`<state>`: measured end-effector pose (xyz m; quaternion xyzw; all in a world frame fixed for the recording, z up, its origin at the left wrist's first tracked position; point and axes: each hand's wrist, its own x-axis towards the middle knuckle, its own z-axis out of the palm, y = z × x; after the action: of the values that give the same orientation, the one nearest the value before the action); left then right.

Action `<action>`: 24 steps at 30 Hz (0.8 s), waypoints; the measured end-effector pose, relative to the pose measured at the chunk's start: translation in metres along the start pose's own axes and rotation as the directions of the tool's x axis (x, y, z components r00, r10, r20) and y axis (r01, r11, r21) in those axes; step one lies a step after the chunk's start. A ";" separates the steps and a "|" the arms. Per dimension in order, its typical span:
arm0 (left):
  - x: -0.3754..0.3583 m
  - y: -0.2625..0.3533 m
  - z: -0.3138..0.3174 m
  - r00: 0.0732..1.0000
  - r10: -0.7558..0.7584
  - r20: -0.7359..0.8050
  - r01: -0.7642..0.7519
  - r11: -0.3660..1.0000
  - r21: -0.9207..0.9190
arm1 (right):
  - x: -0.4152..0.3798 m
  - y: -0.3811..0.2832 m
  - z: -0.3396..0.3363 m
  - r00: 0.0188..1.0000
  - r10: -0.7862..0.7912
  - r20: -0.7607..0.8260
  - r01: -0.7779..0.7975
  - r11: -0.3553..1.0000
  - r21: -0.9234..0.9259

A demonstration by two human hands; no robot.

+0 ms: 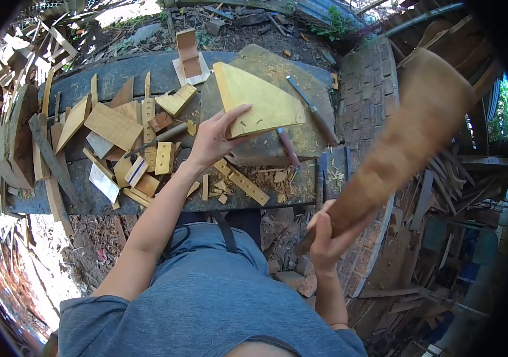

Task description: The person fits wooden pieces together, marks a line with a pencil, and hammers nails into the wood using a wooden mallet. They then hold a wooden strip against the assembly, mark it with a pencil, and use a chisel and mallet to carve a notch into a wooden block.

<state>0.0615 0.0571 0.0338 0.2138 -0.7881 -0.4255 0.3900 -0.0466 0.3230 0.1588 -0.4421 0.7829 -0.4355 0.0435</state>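
A pale triangular board (258, 103) lies flat on the block; a big wooden mallet (406, 140) is raised, tilted.

Wood offcuts (114, 125) and chisels (313, 110) litter the bench (117, 74).

No text, label, brand, number or sign can be read anywhere: the wooden pieces, tools and dark tabletop (147, 71) all appear unmarked.

Daylight, outdoor, bright and even. Overexposed glare on the ground left of the counter (87, 77) and on sky patches above it. Soft shadow beneath the counter. Strong fisheye curvature; black vignette rings the frame. Wooden mallet (409, 137), right of the counter, smeared by motion blur.
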 end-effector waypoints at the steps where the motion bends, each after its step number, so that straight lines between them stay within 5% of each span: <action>1: 0.000 0.001 -0.001 0.999 -0.025 0.022 0.025 1.000 0.015 | -0.005 0.007 0.003 0.999 -0.047 -0.027 0.047 0.999 -0.009; 2: 0.002 0.002 0.000 0.998 -0.045 0.042 0.043 0.999 0.026 | -0.006 0.009 0.005 0.993 -0.099 -0.059 0.097 0.995 -0.024; 3: 0.002 0.001 0.004 0.999 -0.033 0.036 0.033 0.999 0.018 | 0.002 -0.012 0.006 0.969 0.126 0.213 -0.098 0.985 -0.139; 6: 0.007 -0.005 0.005 0.999 -0.003 -0.046 0.006 0.999 0.051 | 0.001 -0.007 0.015 0.884 0.252 0.394 -0.212 0.967 -0.143; 8: -0.002 0.000 0.006 0.997 -0.059 0.041 0.057 0.996 0.062 | -0.006 -0.013 0.007 0.905 0.217 0.365 -0.195 0.976 -0.097; 10: 0.004 0.005 0.007 0.999 -0.044 0.016 0.043 0.998 0.037 | 0.009 -0.032 -0.005 0.987 0.030 0.159 -0.015 0.995 -0.098; 11: 0.003 0.004 0.006 0.998 -0.053 0.023 0.053 0.998 0.023 | -0.006 -0.017 -0.007 0.998 0.065 0.004 -0.065 0.994 0.088; 14: 0.000 0.001 0.006 0.999 -0.043 0.026 0.043 0.999 0.004 | -0.031 0.014 0.013 0.997 -0.013 -0.077 0.014 1.000 0.020; 15: 0.001 -0.002 0.008 0.999 -0.041 0.013 0.041 0.998 0.037 | -0.011 -0.005 0.014 0.968 0.094 0.232 -0.052 0.982 -0.182; 16: -0.001 -0.001 0.007 0.999 -0.044 0.010 0.043 0.996 0.073 | -0.013 -0.010 0.010 0.970 0.093 0.223 -0.052 0.982 -0.183; 18: 0.004 -0.002 0.003 0.997 -0.072 0.018 0.069 0.993 0.095 | -0.010 -0.013 0.011 0.838 0.337 0.429 -0.303 0.941 -0.148; 20: -0.007 0.005 0.010 0.987 -0.137 0.083 0.130 0.988 0.081 | -0.011 -0.025 -0.007 0.844 0.340 0.414 -0.336 0.938 -0.085; 22: 0.003 0.006 0.007 0.999 -0.024 0.032 0.023 0.999 0.046 | -0.008 -0.022 -0.012 0.998 0.062 -0.006 -0.061 0.998 0.030; 23: 0.002 0.006 0.007 0.999 -0.028 0.032 0.027 0.999 0.043 | -0.020 -0.014 -0.005 0.984 0.132 -0.119 -0.079 0.926 0.368; 24: 0.002 0.007 0.007 1.000 -0.005 0.003 0.005 0.999 0.039 | -0.017 -0.019 -0.001 0.985 0.127 -0.118 -0.076 0.928 0.365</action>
<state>0.0544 0.0630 0.0381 0.2228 -0.7962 -0.4114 0.3837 -0.0243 0.3321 0.1674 -0.3540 0.7130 -0.5983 0.0911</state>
